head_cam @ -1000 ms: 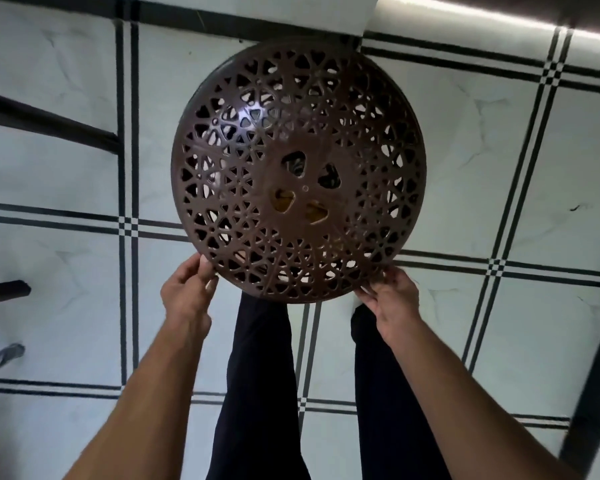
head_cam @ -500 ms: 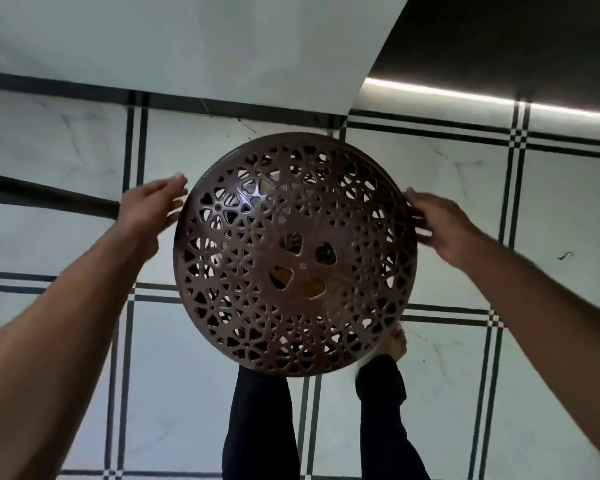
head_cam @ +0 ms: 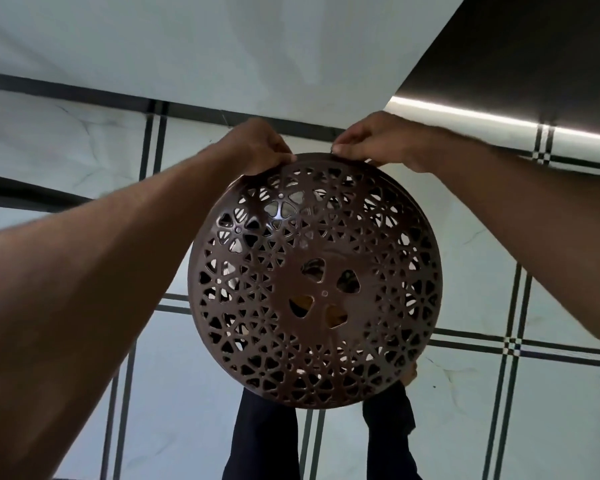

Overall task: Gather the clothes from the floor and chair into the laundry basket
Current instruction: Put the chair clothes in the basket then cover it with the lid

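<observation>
Head view looks straight down on a brown perforated lid [head_cam: 314, 282], round and domed, which sits over what I take to be the laundry basket; the basket body itself is hidden beneath it. Both hands are at the lid's far edge, around 12 o'clock. The left hand [head_cam: 257, 147] has its grip closed over the rim at about 11 o'clock, and the right hand [head_cam: 378, 142] pinches the rim at about 1 o'clock, thumb and fingers clamped on the plastic.

Judging by this, the step in hand concerns the lid, either seating it or lifting it off; which one cannot be told from this moment. If clothes remain to be gathered, the next move calls for tipping the lid up from that far edge and setting it aside, so the opening is free.

No clothes lie on the visible tiled floor [head_cam: 84, 341], and no chair can be made out. Through the centre holes something tan shows faintly, perhaps cloth, too dim to name. The person's dark trouser legs [head_cam: 264, 438] stand at 6 o'clock, partly covered by the lid, and a toe peeps out at 5 o'clock.
</observation>
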Motion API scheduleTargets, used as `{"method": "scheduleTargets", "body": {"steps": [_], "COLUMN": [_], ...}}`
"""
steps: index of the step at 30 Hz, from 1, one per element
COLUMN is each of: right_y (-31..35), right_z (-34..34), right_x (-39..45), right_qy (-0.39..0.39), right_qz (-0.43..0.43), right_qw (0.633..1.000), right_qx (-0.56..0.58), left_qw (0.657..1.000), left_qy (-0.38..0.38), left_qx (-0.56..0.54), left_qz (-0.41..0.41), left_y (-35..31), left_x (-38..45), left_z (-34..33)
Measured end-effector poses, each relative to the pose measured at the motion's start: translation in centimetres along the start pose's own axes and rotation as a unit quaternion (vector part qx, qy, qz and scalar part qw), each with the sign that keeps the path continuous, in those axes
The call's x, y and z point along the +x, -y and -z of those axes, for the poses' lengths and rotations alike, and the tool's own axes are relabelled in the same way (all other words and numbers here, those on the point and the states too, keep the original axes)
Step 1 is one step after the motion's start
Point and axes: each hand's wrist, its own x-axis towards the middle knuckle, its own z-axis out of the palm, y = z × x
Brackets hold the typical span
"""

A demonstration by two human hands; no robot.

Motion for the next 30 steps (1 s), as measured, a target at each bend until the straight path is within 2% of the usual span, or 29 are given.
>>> {"method": "scheduleTargets", "body": {"steps": [3, 8, 12, 15, 19, 23, 25, 27, 30], "right_y": [0.8, 1.1, 0.6, -1.4, -7.4, -13.1, -14.1, -14.0, -13.9], "right_z": [-1.5, -2.6, -2.8, -2.6, -3.1, -7.3, -9.2, -9.7, -9.3], "right_x": [0.8, 2.0, 1.6, -0.4, -6.9, -13.5, -14.9, -14.9, -14.3], "right_qy": [-0.001, -0.026, -0.055, -0.104, -0.165, -0.169, -0.199, -0.224, -0.223], "right_qz": [0.007, -0.031, -0.031, -0.066, -0.163, -0.265, -0.303, -0.324, -0.321], "right_qw": [0.999, 0.999, 0.998, 0.988, 0.939, 0.874, 0.838, 0.817, 0.821], "right_qx": [-0.032, 0.014, 0.024, 0.094, 0.255, 0.37, 0.408, 0.421, 0.417], "left_qw": [1.0, 0.998, 0.995, 0.988, 0.95, 0.876, 0.84, 0.828, 0.84], "left_qy": [0.0, 0.001, 0.0, -0.043, -0.09, -0.079, -0.092, -0.097, -0.093], "left_qx": [0.003, -0.011, -0.066, -0.122, -0.244, -0.375, -0.421, -0.431, -0.419], "left_qz": [0.016, 0.067, 0.074, 0.081, 0.174, 0.295, 0.33, 0.345, 0.331], "left_y": [0.1, -0.1, 0.5, 2.7, 9.3, 14.0, 14.5, 14.3, 13.4], "left_x": [0.4, 0.9, -0.1, -2.7, -9.7, -16.0, -16.9, -16.6, -16.1], "left_z": [-0.1, -0.2, 0.3, 0.1, -2.0, -6.1, -7.8, -7.9, -7.0]}}
